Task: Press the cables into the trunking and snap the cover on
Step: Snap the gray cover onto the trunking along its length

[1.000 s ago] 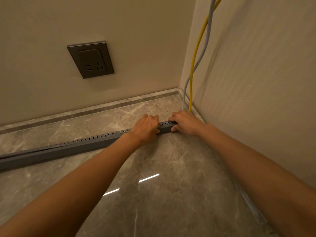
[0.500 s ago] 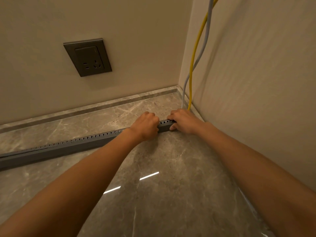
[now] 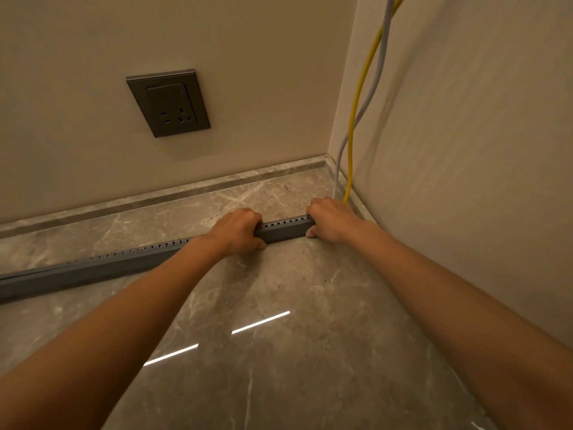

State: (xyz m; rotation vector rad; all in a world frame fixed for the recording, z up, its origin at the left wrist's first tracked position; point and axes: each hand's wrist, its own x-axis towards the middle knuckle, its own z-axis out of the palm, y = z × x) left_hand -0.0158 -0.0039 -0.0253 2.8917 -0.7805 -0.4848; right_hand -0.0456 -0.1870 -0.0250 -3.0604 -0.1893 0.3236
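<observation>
A long grey slotted trunking lies on the marble floor, running from the left edge toward the corner on the right. My left hand is closed over its top a short way from the right end. My right hand grips that end, thumb on the front side. A yellow cable and a grey cable hang down along the wall corner and vanish behind my right hand. Whether the cables lie inside the trunking is hidden. The stretch between my hands shows a flat top with small holes.
A dark wall socket sits on the back wall above the floor. A stone skirting runs along the back wall. The right wall stands close to my right arm. Glossy floor spreads in front of the trunking.
My left hand has slid a little left along the trunking, widening the gap between my hands. The view shifted slightly; both hands stay pressed on the trunking.
</observation>
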